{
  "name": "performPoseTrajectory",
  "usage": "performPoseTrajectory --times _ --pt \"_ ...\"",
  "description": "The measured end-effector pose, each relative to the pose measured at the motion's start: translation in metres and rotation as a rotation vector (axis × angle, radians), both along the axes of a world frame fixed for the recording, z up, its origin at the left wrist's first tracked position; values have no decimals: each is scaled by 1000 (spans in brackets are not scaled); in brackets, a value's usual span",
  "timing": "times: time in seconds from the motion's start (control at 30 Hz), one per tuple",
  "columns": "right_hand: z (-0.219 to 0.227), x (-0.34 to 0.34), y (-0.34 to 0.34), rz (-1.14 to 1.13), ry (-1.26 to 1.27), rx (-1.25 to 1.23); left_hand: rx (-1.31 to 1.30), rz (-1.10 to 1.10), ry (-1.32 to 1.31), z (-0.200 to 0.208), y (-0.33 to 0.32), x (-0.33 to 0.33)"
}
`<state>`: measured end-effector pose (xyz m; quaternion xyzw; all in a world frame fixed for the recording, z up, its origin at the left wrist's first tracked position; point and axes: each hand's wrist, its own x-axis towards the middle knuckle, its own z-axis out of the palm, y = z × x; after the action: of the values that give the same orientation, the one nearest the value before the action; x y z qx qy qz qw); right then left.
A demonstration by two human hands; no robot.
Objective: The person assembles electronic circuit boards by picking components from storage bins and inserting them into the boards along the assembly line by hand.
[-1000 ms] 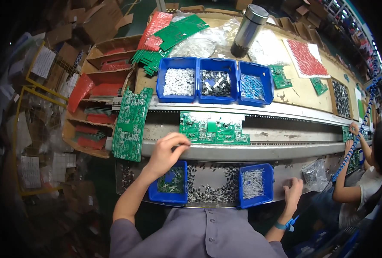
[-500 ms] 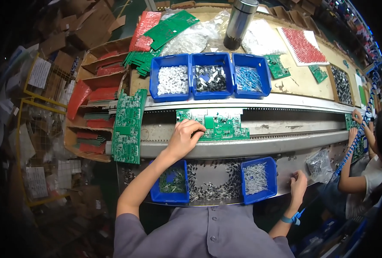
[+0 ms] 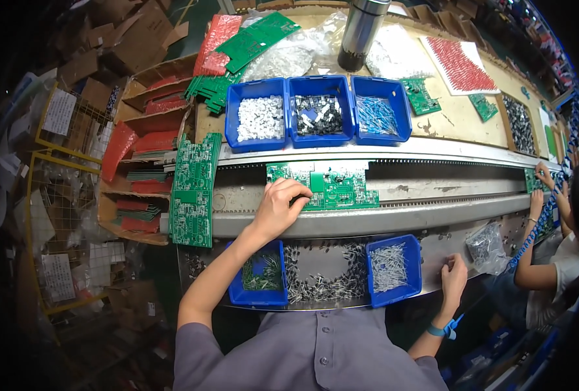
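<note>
My left hand point(image 3: 282, 205) rests over the left part of a green circuit board point(image 3: 338, 189), which lies across the two rails of a conveyor. Its thumb and fingers are bent together at the board; whatever is between them is hidden. To the right, at the bench's near edge, my right hand point(image 3: 454, 279) is held with curled fingers, and anything inside them cannot be made out. A blue strap point(image 3: 445, 330) circles that wrist. Nearest to the right hand are a clear plastic bag point(image 3: 487, 249) and a blue bin point(image 3: 371, 298) of pale leaded parts.
Another blue bin point(image 3: 258, 301) holds green leaded parts. Beyond the rail point(image 3: 426, 148) stand three blue bins point(image 3: 257, 144) of components and a steel flask point(image 3: 362, 32). Stacked boards point(image 3: 193, 195) lie at left beside a cardboard divider box point(image 3: 103, 215). A co-worker's arm point(image 3: 536, 274) reaches in from the right.
Both my hands stay almost where they were, the left still at the circuit board. The whole view has shifted slightly.
</note>
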<state>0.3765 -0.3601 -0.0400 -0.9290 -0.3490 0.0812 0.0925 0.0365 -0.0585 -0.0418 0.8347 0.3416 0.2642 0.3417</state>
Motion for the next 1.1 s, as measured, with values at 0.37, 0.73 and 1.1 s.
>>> performPoseTrajectory --times 0.37,0.73,1.1 --pt "9 -6 6 1 -35 169 -36 -5 17 1 -1 -1" --pt "18 -3 17 78 -20 317 10 -14 26 2 -2 -2" --pt "61 -30 90 405 72 546 156 -17 66 4 -9 5"
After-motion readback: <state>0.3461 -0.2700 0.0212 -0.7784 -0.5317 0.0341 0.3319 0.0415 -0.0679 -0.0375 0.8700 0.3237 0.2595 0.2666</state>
